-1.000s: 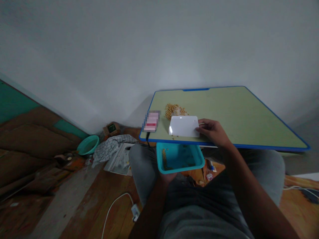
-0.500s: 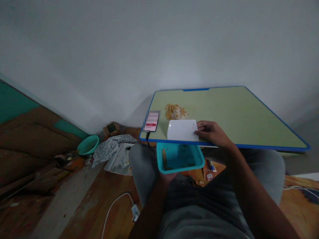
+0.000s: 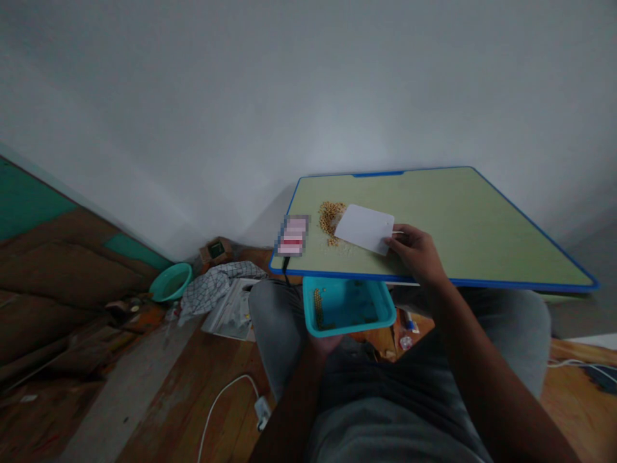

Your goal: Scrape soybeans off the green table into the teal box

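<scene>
My right hand (image 3: 415, 252) pinches the right end of a flat white plastic scraper (image 3: 365, 226) between thumb and fingers. The scraper is tilted over the green table (image 3: 463, 218), its left edge beside a pile of yellow beans (image 3: 329, 220). Pale, small grains (image 3: 341, 247) lie scattered below the scraper, and a few beans sit near them. Under the table's front edge, my left hand (image 3: 328, 343) supports a turquoise plastic tray (image 3: 349, 331) from below; its fingers are mostly hidden. A line of beans (image 3: 317, 307) lies along the tray's left side.
A phone (image 3: 292, 235) with a blurred screen lies at the table's left edge, with a dark strap hanging down. On the floor at left are a green basin (image 3: 171, 281), a checked cloth (image 3: 216, 283) and a small box (image 3: 215, 251). A white cable ends in a power strip (image 3: 261, 411).
My right hand has moved the scraper away from the table's front edge and turned it, so it covers part of the pile. Pale grains now show below it. The tray has stayed still.
</scene>
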`<action>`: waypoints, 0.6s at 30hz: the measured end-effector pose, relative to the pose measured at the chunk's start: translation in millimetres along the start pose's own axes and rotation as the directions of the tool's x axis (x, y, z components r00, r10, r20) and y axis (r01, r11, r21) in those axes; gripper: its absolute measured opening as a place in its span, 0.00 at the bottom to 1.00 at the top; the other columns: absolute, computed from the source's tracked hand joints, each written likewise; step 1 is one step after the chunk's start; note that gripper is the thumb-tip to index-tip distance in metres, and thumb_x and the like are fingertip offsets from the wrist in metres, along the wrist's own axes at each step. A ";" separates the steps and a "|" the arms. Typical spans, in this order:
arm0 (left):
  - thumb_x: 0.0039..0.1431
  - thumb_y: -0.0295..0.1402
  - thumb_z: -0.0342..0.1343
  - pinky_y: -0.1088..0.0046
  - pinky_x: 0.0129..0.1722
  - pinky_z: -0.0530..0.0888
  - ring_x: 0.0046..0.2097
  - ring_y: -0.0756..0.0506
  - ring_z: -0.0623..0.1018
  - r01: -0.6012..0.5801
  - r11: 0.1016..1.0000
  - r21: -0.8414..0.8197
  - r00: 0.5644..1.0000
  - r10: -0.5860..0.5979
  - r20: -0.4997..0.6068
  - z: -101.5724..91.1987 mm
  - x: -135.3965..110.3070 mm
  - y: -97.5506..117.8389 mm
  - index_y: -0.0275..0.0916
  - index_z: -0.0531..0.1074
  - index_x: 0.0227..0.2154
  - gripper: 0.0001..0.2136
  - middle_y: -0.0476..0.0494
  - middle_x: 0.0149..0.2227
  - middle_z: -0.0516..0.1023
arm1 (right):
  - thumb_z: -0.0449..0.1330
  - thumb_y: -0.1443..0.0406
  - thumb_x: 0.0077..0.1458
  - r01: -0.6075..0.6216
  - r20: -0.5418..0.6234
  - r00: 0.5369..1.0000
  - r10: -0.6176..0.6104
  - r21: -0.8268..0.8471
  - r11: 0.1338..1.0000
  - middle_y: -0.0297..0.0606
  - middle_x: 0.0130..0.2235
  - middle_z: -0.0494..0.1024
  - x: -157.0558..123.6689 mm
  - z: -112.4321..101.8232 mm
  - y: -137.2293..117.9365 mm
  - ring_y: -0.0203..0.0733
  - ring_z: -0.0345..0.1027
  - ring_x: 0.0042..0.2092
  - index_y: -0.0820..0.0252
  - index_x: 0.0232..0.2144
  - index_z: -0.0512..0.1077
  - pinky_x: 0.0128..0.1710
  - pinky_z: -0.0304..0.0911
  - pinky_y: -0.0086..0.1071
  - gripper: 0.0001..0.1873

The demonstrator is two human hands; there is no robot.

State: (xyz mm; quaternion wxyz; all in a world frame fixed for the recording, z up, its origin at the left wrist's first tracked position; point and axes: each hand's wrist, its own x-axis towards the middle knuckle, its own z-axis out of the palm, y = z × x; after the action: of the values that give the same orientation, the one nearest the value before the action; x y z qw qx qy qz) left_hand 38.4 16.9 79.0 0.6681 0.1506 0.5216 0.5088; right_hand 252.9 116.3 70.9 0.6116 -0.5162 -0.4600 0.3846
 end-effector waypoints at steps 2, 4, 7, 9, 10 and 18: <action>0.71 0.52 0.44 0.49 0.73 0.66 0.70 0.30 0.75 0.112 0.993 -0.037 0.988 -0.107 0.109 -9.6 10.2 -1.0 0.48 0.82 0.37 0.23 0.37 0.42 0.90 | 0.77 0.54 0.43 0.004 -0.005 1.000 -0.004 -0.016 1.000 0.37 0.31 0.85 -0.2 -0.2 0.8 0.43 0.76 0.31 0.56 0.41 0.79 0.31 0.71 0.34 0.24; 0.71 0.53 0.43 0.47 0.73 0.65 0.71 0.27 0.74 0.113 0.991 -0.073 0.992 -0.108 0.063 -12.5 14.6 -0.7 0.46 0.82 0.38 0.25 0.33 0.45 0.90 | 0.77 0.53 0.43 0.002 -0.007 1.000 -0.002 -0.016 1.000 0.38 0.32 0.85 -0.1 -0.1 1.6 0.43 0.76 0.31 0.56 0.41 0.79 0.31 0.71 0.34 0.25; 0.70 0.55 0.44 0.46 0.72 0.67 0.72 0.26 0.72 0.077 0.994 -0.078 0.997 -0.079 -0.025 -8.3 14.0 -2.6 0.45 0.82 0.40 0.25 0.32 0.48 0.90 | 0.77 0.52 0.43 0.005 -0.002 1.000 -0.005 -0.004 1.000 0.38 0.32 0.85 0.4 0.3 2.6 0.42 0.75 0.29 0.56 0.41 0.79 0.30 0.70 0.34 0.25; 0.69 0.56 0.44 0.47 0.71 0.68 0.72 0.28 0.73 0.071 0.996 -0.054 0.997 -0.072 -0.028 -6.0 13.1 -5.6 0.46 0.82 0.42 0.26 0.34 0.48 0.90 | 0.77 0.52 0.43 0.004 -0.002 1.000 -0.004 -0.008 1.000 0.38 0.32 0.85 0.9 0.3 3.2 0.42 0.75 0.29 0.57 0.41 0.79 0.30 0.69 0.34 0.25; 0.69 0.57 0.43 0.46 0.72 0.67 0.72 0.29 0.73 0.071 0.997 -0.038 0.997 -0.072 -0.018 -5.9 13.3 -7.4 0.46 0.82 0.43 0.26 0.36 0.48 0.90 | 0.77 0.52 0.42 0.004 -0.006 1.000 -0.004 -0.013 1.000 0.39 0.32 0.85 1.1 0.1 3.4 0.42 0.75 0.30 0.57 0.41 0.79 0.30 0.69 0.34 0.26; 0.69 0.58 0.42 0.43 0.73 0.66 0.72 0.30 0.73 0.055 0.998 0.006 0.996 -0.056 0.066 -16.7 18.9 -11.1 0.46 0.82 0.48 0.29 0.39 0.49 0.90 | 0.77 0.52 0.42 0.003 0.001 1.000 -0.003 -0.034 0.999 0.39 0.33 0.86 1.3 -0.4 3.7 0.44 0.77 0.31 0.56 0.41 0.79 0.31 0.71 0.34 0.26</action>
State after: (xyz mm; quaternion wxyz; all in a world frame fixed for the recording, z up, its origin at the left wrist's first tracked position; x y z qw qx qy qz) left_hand 28.8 22.4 53.8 0.6985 0.1542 0.5043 0.4838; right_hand 253.7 118.1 67.4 0.6031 -0.5258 -0.4676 0.3757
